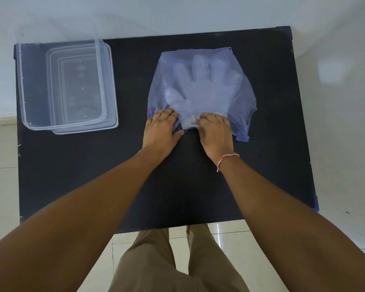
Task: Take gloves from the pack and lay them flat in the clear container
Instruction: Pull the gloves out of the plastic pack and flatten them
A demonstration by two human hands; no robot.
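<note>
A bluish see-through plastic pack lies flat on the black table, right of centre. Inside it a stack of clear gloves shows, fingers pointing away from me. My left hand presses on the pack's near left edge, thumb on the plastic. My right hand pinches the glove cuffs at the pack's near opening; its fingertips are curled into the plastic. The clear container stands empty at the table's far left.
The black table is bare between the container and the pack and along its near half. The container rests on what looks like its clear lid. White wall lies beyond the table; tiled floor and my legs are below.
</note>
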